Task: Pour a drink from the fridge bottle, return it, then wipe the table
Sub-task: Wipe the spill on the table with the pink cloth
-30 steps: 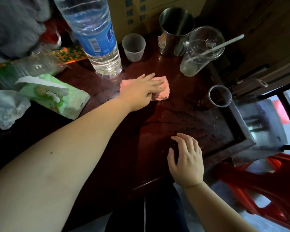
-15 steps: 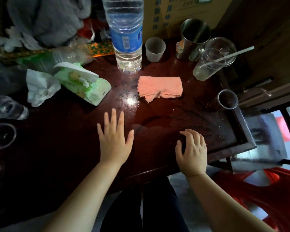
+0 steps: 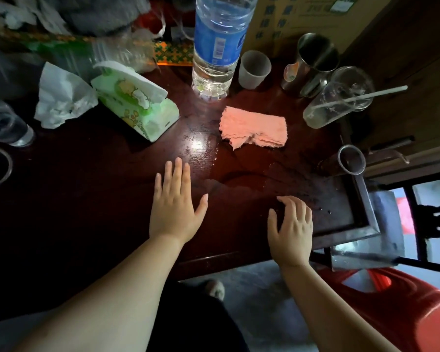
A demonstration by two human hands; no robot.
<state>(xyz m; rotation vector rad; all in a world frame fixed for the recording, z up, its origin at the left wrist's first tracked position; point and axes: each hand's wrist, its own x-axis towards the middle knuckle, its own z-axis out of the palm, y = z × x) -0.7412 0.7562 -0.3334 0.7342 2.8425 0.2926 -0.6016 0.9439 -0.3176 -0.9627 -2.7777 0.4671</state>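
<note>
1. Both hands empty: left hand (image 3: 174, 212) flat on the table (image 3: 87, 199), fingers spread, palm down; right hand (image 3: 291, 224) near the front edge, fingers loosely curled, gripping nothing.
2. Pink cloth (image 3: 254, 129) lies crumpled and alone on the tabletop, apart from both hands, between the big water bottle (image 3: 215, 47) and the wet patch (image 3: 241, 179).
3. I see a film of liquid on the dark wood between the cloth and my hands, so I judge the wipe isn't finished.
4. To do it well, I'd take the cloth with the left hand, press it flat, and drag it in overlapping strokes toward me across the wet area, not dab.
5. Watch the clutter: tilted plastic cup with straw (image 3: 341, 102), steel mug (image 3: 313, 59), small cup (image 3: 253, 69) and tissue pack (image 3: 137, 105) all stand close; keep strokes short there.
6. Metal tube (image 3: 351, 161) by the right edge could roll if bumped, I think.
7. Whether the bottle here is the fridge one, I can't tell.
</note>
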